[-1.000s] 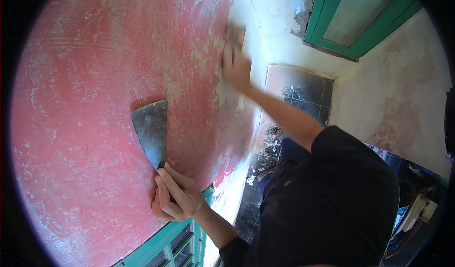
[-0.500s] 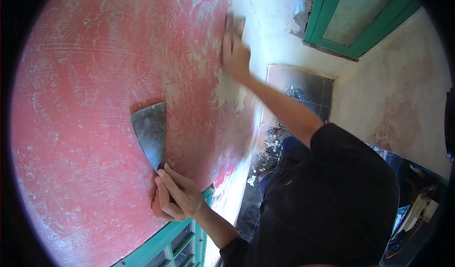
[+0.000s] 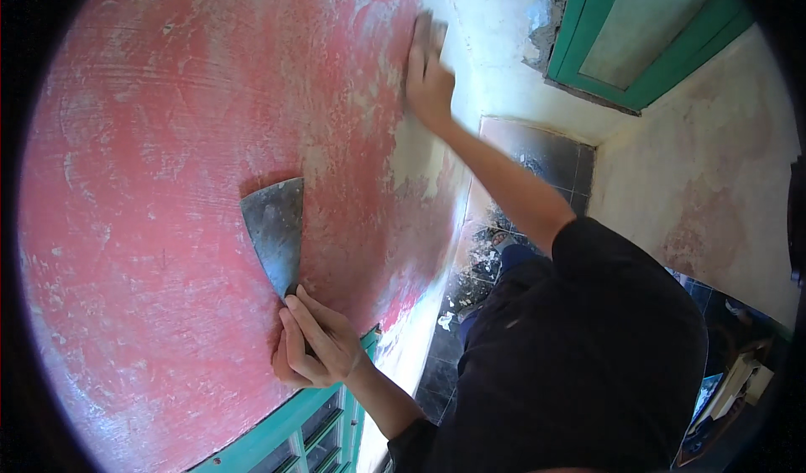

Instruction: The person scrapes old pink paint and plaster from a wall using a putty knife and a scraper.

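My left hand (image 3: 323, 347) is closed round the handle of a wide metal scraper (image 3: 279, 229). Its grey, paint-flecked blade points upward and lies against or very near the pink wall (image 3: 151, 246); the handle is mostly hidden by my fingers. Farther up and to the right, my right hand (image 3: 431, 78) presses at the wall's edge, beside the pale corner. Those fingers point upward and are smeared by motion. Something thin and brownish seems to be under them, but I cannot make out what it is.
A green-framed window (image 3: 621, 53) is set in the pale wall at upper right. Below the pink wall is a green paned door or window frame (image 3: 311, 431). White flakes litter the dark tiled floor (image 3: 483, 263) near my feet. Assorted objects (image 3: 730, 397) stand at lower right.
My right hand has shifted slightly up and right along the wall's edge. The scraper, still in my left hand, appears a little farther right, as the whole view has moved slightly.
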A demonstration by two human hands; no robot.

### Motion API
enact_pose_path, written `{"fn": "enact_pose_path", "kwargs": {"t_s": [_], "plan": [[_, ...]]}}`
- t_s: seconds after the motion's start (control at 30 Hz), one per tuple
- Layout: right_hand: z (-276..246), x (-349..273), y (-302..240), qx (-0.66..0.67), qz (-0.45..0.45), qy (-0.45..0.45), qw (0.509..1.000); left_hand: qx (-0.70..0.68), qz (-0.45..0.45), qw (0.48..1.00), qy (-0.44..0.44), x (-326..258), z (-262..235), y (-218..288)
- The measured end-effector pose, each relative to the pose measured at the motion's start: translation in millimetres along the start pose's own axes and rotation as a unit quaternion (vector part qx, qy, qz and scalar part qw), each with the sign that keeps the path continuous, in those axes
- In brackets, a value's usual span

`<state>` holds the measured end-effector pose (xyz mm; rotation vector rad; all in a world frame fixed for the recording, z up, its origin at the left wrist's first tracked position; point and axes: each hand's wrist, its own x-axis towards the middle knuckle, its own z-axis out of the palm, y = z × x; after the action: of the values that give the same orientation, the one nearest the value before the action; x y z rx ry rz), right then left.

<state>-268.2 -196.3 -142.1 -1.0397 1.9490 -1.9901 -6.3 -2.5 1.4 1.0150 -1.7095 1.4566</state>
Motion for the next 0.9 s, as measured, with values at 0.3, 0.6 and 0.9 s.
{"fn": "enact_pose_path", "kwargs": {"t_s": [0.3, 0.6, 0.9], "plan": [[-32, -159, 0, 0.047, -0.047, -0.158, 0.985, 0.008, -0.021, 1.000, 0.000, -3, -1, 1], [7, -36, 12, -0.034, -0.077, 0.001, 0.996, -0.003, -0.021, 1.000, -0.010, -2, 0, -1], [-15, -66, -9, -0.063, -0.143, -0.066, 0.986, -0.029, -0.018, 0.999, -0.009, -8, -3, -5]]}}
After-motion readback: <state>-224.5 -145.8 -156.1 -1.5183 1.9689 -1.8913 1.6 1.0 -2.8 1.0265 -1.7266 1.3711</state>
